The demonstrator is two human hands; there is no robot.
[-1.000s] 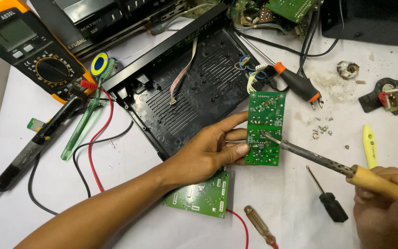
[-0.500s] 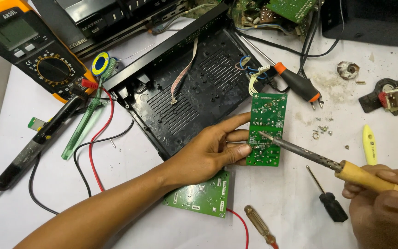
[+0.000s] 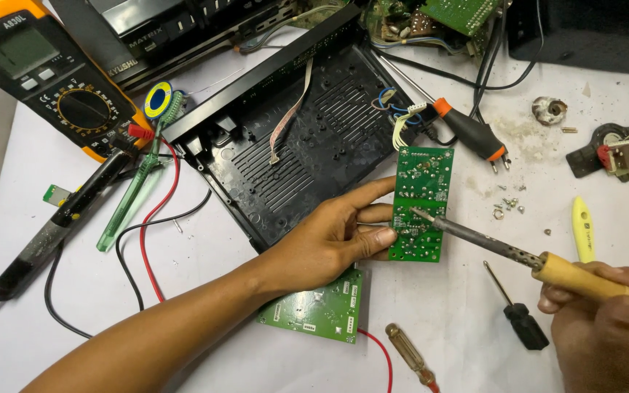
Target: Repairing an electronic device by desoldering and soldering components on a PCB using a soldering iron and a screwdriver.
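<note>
Orange multimeter [image 3: 45, 73] far left, grey screen, round dial, printed label on top edge. Yellow-blue round tape roll [image 3: 158, 100] just right of it. Black plastic case [image 3: 307, 138] lies open mid-bench, tilted; its near-right edge touches the green circuit board [image 3: 421, 204]. White bench [image 3: 445, 320] has open room near centre and along the near left. Left hand [image 3: 329, 244] clamped on the board's left edge, thumb above, fingers behind. Right hand [image 3: 609, 327] at near right, closed around the soldering iron [image 3: 547, 266] by its yellow handle; iron tip touches the board's middle. Hands well apart. Second green board [image 3: 318, 309] lies under the left wrist. Black screwdriver [image 3: 518, 313] just left of right hand. Yellow tool [image 3: 582, 229] at right.
</note>
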